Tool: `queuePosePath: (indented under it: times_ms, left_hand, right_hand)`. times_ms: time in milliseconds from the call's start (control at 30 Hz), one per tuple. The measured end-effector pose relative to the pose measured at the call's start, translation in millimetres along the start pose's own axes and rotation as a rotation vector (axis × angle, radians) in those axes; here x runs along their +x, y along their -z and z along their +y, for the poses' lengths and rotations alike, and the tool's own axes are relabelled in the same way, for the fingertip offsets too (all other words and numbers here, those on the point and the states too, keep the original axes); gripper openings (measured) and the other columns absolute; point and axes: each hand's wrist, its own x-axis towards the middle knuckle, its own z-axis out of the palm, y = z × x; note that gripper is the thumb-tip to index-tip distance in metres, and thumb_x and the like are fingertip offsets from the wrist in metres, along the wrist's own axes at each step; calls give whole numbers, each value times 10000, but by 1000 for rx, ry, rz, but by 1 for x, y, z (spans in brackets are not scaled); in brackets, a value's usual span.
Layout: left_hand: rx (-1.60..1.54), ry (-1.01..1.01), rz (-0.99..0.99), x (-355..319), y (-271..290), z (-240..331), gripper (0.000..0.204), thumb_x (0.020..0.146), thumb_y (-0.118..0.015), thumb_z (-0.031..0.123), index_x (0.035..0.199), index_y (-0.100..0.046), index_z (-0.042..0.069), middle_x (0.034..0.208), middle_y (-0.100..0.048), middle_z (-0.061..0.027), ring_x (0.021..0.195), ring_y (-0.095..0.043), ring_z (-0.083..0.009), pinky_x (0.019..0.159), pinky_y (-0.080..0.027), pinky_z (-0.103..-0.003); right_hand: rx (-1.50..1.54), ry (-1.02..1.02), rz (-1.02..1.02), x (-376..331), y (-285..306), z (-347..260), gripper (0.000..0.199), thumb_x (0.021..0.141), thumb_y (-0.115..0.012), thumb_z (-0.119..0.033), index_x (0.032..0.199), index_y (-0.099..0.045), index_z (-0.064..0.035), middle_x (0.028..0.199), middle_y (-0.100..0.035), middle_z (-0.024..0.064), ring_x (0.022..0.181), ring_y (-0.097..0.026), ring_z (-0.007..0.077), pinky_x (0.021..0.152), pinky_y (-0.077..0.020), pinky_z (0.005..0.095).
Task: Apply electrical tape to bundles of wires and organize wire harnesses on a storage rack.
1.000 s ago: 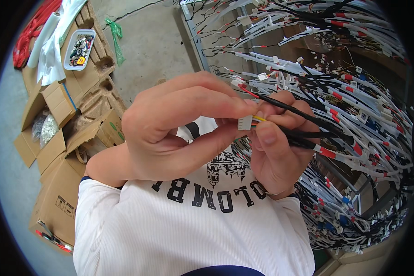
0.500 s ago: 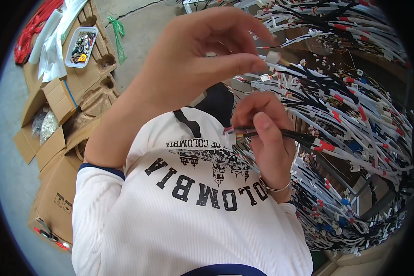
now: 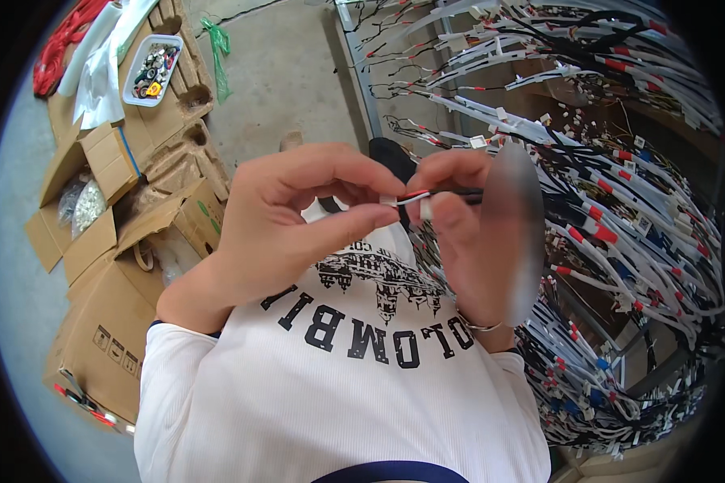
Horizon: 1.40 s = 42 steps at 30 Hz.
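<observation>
Above my shirt front, both hands meet over a thin cable. My left hand [image 3: 286, 209] is closed in a pinch, thumb and forefinger on a small white connector [image 3: 388, 200]. Out of that connector run red and white wires [image 3: 416, 196] toward my right hand [image 3: 455, 229]. Its fingers are closed around the black-sleeved part of the wire harness [image 3: 467, 196]. Beside its thumb shows another small white piece [image 3: 425, 210], likely a second connector. A blurred patch hides the outer side of my right hand.
Many bundled wire harnesses [image 3: 612, 153] hang on a metal rack [image 3: 361, 80] along the right. To the left stand open cardboard boxes [image 3: 97, 322], a bag of white connectors [image 3: 87, 208], a white tub [image 3: 129, 88] of small parts and a green plastic strip [image 3: 217, 56].
My left hand has come down from the rack side to my right hand and now pinches a white connector. My right hand has stayed near its place, still holding the harness.
</observation>
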Motion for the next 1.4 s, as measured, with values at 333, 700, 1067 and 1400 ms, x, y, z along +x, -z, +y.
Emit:
queuePosePath:
  times_ms: [333, 700, 1067, 1400]
  left_hand:
    - [240, -406, -36, 1, 6, 4, 315, 688, -702, -167, 967, -656, -26, 957, -628, -133, 880, -592, -199, 759, -479, -309]
    - [-85, -345, -21, 4, 3, -2, 297, 691, -743, -126, 927, -616, 2, 938, -609, -142, 851, -614, -203, 756, -506, -300]
    - [-24, -399, -19, 5, 2, -1, 304, 695, -759, -103, 941, -624, 14, 928, -622, -138, 850, -615, -195, 745, -492, -297]
    - [243, -546, 42, 3, 1, 2, 316, 703, -722, -138, 968, -626, 6, 936, -638, -155, 846, -619, -205, 701, -490, -286]
  right_hand:
    - [-93, 225, -226, 11, -13, -7, 123, 842, -645, 17, 959, -616, 42, 944, -596, 99, 825, -541, 125, 707, -420, 224]
    - [69, 164, -257, 8, -12, -7, 139, 868, -667, -42, 975, -627, 38, 961, -605, 112, 807, -539, 106, 705, -423, 214]
    - [59, 192, -262, 9, -13, -6, 130, 853, -661, 4, 972, -623, 38, 947, -599, 113, 782, -523, 101, 679, -406, 209]
    - [-118, 384, -210, 9, -15, -3, 141, 826, -660, 46, 959, -612, 50, 923, -593, 152, 753, -519, 125, 649, -392, 227]
